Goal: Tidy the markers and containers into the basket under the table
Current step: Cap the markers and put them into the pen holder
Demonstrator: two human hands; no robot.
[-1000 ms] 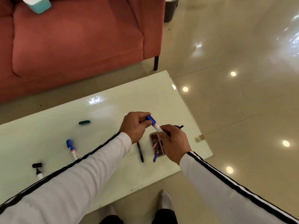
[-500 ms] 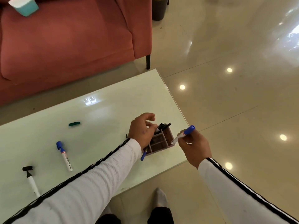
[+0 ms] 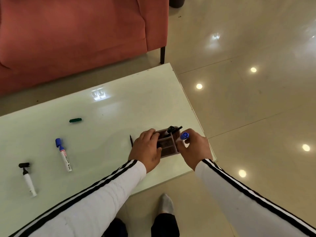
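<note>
the left hand [image 3: 147, 148] grips the brown organiser [image 3: 168, 149], fingers curled over its left wall. the right hand [image 3: 195, 149] pinches a blue-capped marker [image 3: 184, 135] in curled fingertips, cap up, at the organiser's right wall (how deep its lower end sits is hidden). the organiser stands on the table [image 3: 136, 100] near the right edge, close to the front right corner, with black markers [image 3: 172, 130] in its far compartment. a black pen [image 3: 131, 141] lies just left of the left hand. toward the left edge lie a second blue marker [image 3: 63, 155], a white-bodied marker [image 3: 30, 183] with a black cap [image 3: 24, 165] at its tip, and a green cap [image 3: 75, 120]. a red sofa [image 3: 77, 31] stands beyond the far edge.
</note>
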